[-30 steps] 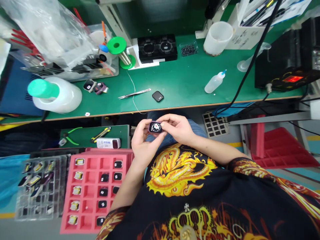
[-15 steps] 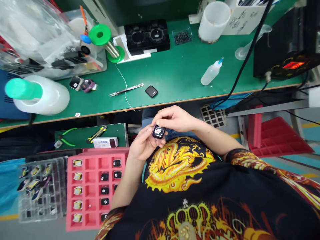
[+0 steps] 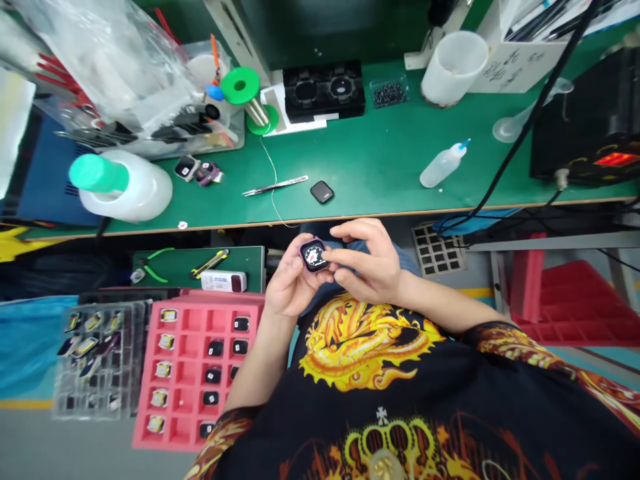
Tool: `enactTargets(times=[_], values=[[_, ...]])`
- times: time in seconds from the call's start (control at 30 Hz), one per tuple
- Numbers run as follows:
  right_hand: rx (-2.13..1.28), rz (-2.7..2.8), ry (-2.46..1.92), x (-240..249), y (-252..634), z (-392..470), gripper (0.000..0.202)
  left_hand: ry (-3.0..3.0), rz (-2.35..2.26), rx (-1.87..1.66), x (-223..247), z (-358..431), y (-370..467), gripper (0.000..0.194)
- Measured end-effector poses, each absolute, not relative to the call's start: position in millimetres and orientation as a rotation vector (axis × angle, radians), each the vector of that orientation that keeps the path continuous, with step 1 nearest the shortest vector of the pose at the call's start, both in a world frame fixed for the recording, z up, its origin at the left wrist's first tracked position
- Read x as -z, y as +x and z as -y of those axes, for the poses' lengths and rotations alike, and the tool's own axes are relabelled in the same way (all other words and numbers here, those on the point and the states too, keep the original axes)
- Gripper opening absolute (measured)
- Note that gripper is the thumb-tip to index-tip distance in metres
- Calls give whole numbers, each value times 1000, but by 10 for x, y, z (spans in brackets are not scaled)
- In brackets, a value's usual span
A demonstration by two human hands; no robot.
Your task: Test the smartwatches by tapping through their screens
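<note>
A small square watch body (image 3: 314,256) with a lit dial face is held in my left hand (image 3: 289,283), just below the bench edge, its screen turned up. My right hand (image 3: 373,263) is beside it with fingers apart, the index fingertip at the right edge of the lit screen. On the green bench above my hands lie a black square piece (image 3: 322,192) and metal tweezers (image 3: 276,186). A thin wire runs under the tweezers from a green spool (image 3: 241,86).
Left below the bench are a pink tray (image 3: 191,345) of watch parts, a clear tray (image 3: 95,360) and a cutter (image 3: 209,263). A white bottle (image 3: 135,187) stands at the bench's left, a squeeze bottle (image 3: 443,167) at right. Black cables (image 3: 517,137) hang at the right.
My right hand has let go of the watch's upper edge and spread its fingers, with the index finger now at the screen. The view has shifted, so the bench items appear further right.
</note>
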State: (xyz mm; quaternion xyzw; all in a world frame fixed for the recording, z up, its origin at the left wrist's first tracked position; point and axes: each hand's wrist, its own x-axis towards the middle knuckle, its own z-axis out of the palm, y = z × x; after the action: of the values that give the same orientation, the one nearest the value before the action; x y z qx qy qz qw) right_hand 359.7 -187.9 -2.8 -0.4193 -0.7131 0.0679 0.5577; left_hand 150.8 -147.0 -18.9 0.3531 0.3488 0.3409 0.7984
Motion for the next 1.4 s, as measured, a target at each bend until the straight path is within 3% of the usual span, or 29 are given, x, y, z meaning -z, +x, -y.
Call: enactTargets(times=[0.2, 1.0, 1.4], values=[[-55, 1699, -946, 62, 3573, 1863, 26, 828, -719, -750, 223, 1481, 1489, 48], [-5, 1701, -925, 104, 3532, 1914, 23, 842, -766, -741, 189, 1523, 1483, 51], [-6, 1726, -937, 124, 3486, 1908, 23, 839, -746, -744, 228, 1548, 1458, 42]])
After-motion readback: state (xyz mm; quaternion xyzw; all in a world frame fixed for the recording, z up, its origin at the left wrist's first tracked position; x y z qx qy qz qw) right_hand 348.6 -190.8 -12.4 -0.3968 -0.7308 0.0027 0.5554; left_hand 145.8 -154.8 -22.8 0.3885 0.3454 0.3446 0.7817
